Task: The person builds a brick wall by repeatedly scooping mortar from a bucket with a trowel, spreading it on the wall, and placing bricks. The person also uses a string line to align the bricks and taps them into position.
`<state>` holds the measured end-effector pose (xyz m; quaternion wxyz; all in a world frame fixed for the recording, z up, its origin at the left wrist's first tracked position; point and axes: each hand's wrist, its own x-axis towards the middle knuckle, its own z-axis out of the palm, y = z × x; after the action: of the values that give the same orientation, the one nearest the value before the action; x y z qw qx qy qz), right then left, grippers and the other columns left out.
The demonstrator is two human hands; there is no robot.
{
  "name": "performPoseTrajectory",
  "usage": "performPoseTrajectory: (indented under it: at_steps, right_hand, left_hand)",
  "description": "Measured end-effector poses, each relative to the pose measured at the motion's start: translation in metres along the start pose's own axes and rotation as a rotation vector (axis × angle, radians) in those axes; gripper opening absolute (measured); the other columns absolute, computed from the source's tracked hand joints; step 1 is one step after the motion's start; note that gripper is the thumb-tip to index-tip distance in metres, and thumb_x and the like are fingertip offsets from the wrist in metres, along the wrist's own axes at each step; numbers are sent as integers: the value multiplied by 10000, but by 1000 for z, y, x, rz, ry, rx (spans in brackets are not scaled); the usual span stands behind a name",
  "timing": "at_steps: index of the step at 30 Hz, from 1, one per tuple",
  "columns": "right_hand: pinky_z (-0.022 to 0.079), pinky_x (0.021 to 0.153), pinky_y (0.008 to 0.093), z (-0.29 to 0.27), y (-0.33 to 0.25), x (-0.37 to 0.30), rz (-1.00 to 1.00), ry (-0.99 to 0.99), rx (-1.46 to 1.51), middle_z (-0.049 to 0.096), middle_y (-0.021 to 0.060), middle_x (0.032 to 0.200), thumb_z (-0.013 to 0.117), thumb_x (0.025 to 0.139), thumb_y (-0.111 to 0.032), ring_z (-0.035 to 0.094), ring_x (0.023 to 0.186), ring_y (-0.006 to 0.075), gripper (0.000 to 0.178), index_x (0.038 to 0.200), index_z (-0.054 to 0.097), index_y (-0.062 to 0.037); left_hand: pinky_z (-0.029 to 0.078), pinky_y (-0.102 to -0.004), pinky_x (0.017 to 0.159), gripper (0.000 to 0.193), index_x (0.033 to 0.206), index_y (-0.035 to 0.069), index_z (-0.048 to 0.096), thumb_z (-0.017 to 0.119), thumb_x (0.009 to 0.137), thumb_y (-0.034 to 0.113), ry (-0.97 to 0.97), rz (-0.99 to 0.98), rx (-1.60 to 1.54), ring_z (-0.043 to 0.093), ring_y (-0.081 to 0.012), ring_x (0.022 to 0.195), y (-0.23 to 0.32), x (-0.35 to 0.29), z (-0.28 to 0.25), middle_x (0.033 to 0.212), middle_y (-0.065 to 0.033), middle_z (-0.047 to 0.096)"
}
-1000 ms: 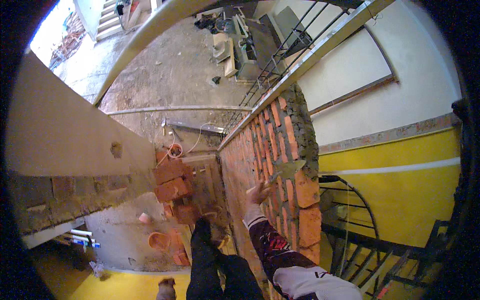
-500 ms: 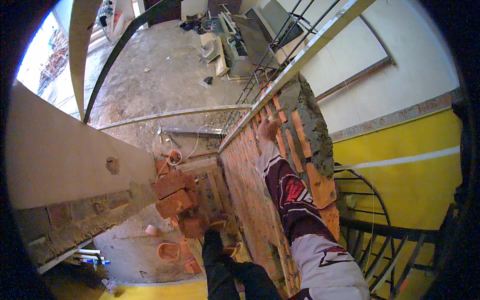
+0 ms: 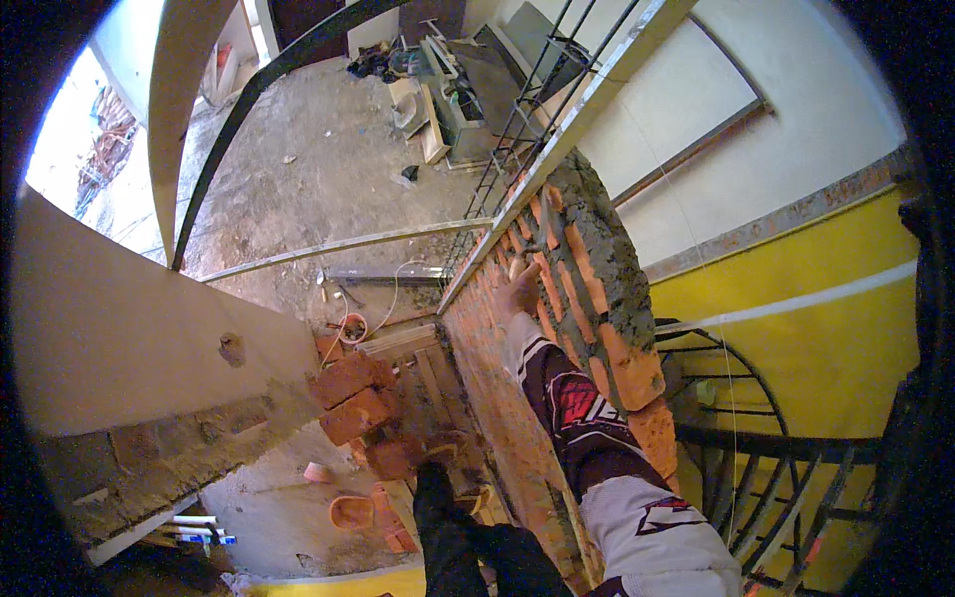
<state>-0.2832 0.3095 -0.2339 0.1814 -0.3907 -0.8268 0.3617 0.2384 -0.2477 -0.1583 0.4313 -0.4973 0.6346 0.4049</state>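
The trowel [image 3: 542,227] is at the upper face of the brick wall [image 3: 629,370], its blade seen nearly edge-on; whether it touches the mortar [image 3: 595,221] is hard to tell. The right hand [image 3: 517,293] is closed around its pale handle, thumb side up. The left hand is out of the picture, so its state cannot be told.

The step in hand looks like dressing the joints near the wall's top. The next move probably calls for a firm grip and a blade angled to the joint, without knocking the fresh edge.

The bricks are orange and rough, parted by uneven grey seams; the mortar along the top is lumpy and looks damp. A straight, pale, narrow beam [image 3: 569,134] slants past the wall's far end, beside a cage of thin dark rods [image 3: 505,154].

Below, to the left, squared red blocks [image 3: 356,415] sit in a loose stack, with a round bucket [image 3: 353,327] beyond and a rounded orange tub [image 3: 351,512] nearer. The floor [image 3: 298,169] is grey, dusty and stained. On the right, dark curved railings [image 3: 786,450] stand before a smooth yellow wall [image 3: 806,338].
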Motion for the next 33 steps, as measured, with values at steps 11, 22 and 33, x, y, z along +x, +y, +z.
performPoseTrajectory:
  at_steps: [11,22,33]
  right_hand:
    - [466,928,464,-35,4,-1,-34,43,-65,527,312,1242,663,900,-334,535,1169,442,649,1320,352,51]
    - [469,804,490,-82,96,-95,-68,201,44,570,245,1096,590,945,-437,593,926,395,604,1264,418,46]
    - [453,932,438,-286,199,-341,192,-113,17,497,211,1356,558,935,-521,554,1151,348,754,1451,322,-26]
  left_hand:
    - [443,-394,551,365,1137,152,651,634,920,444,-2,49,111,581,-199,713,-12,29,-11,945,-69,700]
    - [500,-455,638,403,1175,123,639,632,902,420,-61,221,103,617,-258,795,41,24,-16,963,-96,696]
    - [514,-448,676,398,1183,114,630,643,876,367,-365,456,407,631,-272,838,59,-1,28,993,-106,696]
